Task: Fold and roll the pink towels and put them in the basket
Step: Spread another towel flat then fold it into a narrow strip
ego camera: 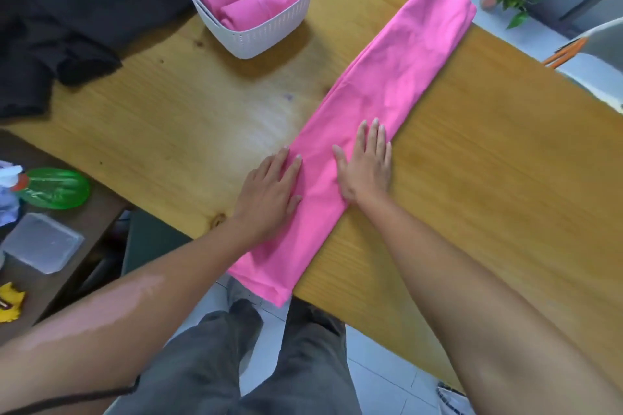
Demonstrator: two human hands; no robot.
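- A long pink towel folded into a narrow strip (377, 118) lies diagonally across the yellow-brown wooden table (488, 178); its near end hangs just over the table's near edge, and its far end reaches the far edge, one corner sticking out past it.
- The left hand (269, 192) lies flat with straight fingers on the strip's left edge — the fingertips on pink cloth, the heel of the hand on bare wood.
- The right hand (367, 168) lies flat and spread on the strip's right half, its outer fingers close to the right fold; neither hand curls round or pinches the cloth.
- The two hands rest side by side, apart, on the near third of the strip; the far two thirds lie uncovered and lightly creased.
- A white perforated plastic basket (269, 37) stands on the table to the left of the strip, well apart from it, and holds two rolled pink towels (256, 0) lying side by side.
- Bare wood stretches between basket and strip, and a wider bare stretch runs to the right of the strip.
- A heap of black cloth (57, 44) covers the table's far left corner — near the basket.
- On a lower dark surface to the left lie a green plastic spray bottle (55, 189) and a clear square plastic lid (42, 242).
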